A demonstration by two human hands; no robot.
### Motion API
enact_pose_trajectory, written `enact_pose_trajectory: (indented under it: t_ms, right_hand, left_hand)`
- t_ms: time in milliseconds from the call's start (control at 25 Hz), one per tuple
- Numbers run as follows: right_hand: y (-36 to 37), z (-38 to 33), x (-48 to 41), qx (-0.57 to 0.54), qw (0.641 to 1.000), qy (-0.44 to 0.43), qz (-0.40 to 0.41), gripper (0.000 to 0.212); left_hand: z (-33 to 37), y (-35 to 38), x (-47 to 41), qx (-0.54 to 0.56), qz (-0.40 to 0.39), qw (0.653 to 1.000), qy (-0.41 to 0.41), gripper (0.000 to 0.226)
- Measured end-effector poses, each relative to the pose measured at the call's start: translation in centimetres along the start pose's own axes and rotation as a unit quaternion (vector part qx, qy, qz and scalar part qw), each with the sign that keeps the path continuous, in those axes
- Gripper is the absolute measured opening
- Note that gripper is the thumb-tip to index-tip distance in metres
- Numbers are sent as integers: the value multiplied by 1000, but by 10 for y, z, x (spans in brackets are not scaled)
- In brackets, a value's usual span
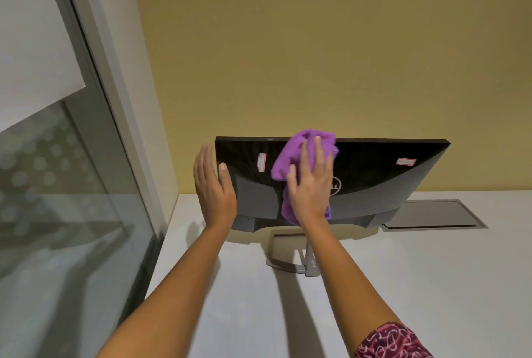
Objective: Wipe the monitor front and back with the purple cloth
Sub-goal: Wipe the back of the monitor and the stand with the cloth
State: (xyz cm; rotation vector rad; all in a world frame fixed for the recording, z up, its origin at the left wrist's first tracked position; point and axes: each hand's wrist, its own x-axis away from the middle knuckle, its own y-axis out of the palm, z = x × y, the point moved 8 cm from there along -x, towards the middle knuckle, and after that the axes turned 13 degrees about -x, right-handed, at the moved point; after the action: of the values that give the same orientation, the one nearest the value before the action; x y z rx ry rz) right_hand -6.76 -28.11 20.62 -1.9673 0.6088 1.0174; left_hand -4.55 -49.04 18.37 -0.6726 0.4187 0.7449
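A black monitor stands on a white desk with its glossy back turned toward me, on a silver stand. My right hand lies flat with straight fingers on the purple cloth, pressing it against the middle of the monitor's back near the logo. The cloth reaches up to the top edge and hangs down below my palm. My left hand holds the monitor's left edge, thumb on the back and fingers straight beside the edge.
The white desk runs to a yellow wall behind the monitor. A grey cable hatch sits in the desk at the right. A glass partition with a frame borders the desk's left side.
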Motion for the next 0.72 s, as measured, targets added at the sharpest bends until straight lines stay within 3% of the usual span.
enact_pose_trajectory:
  t_ms: [80, 120, 200, 240, 320, 400, 480, 520, 560, 640, 720]
  right_hand:
    - [9, -12, 13, 56, 981, -167, -81, 56]
    - [10, -8, 17, 70, 969, -210, -106, 59]
    - [0, 14, 12, 70, 970, -208, -102, 58]
    - [-10, 32, 6, 60, 982, -164, -74, 55]
    - [-38, 86, -3, -3, 1000, 19, 23, 51]
    - [-59, 140, -1, -90, 963, 224, 121, 50]
    - [-66, 160, 0, -129, 928, 306, 168, 50]
    - [-65, 156, -1, -120, 932, 302, 162, 52]
    - [-61, 144, -4, -102, 949, 263, 138, 54]
    - [-40, 102, -2, -64, 994, 82, 37, 55]
    - [-11, 73, 24, -8, 986, -142, -89, 54]
  left_hand:
    - [38, 2, -5, -61, 23, 992, 111, 45]
    - [56, 6, -7, -83, 19, 984, 157, 44]
    - [85, 18, -11, -108, -1, 970, 219, 42]
    - [94, 25, -10, -121, -11, 963, 239, 41]
    - [107, 41, -4, -155, -28, 949, 272, 40]
    - [115, 55, 5, -198, -40, 933, 299, 41]
    - [121, 66, 12, -226, -44, 924, 305, 42]
    - [125, 70, 14, -230, -44, 923, 304, 43]
    - [131, 73, 17, -229, -43, 924, 304, 44]
    - [144, 80, 22, -222, -40, 923, 311, 45]
    - [155, 86, 26, -222, -34, 921, 317, 45]
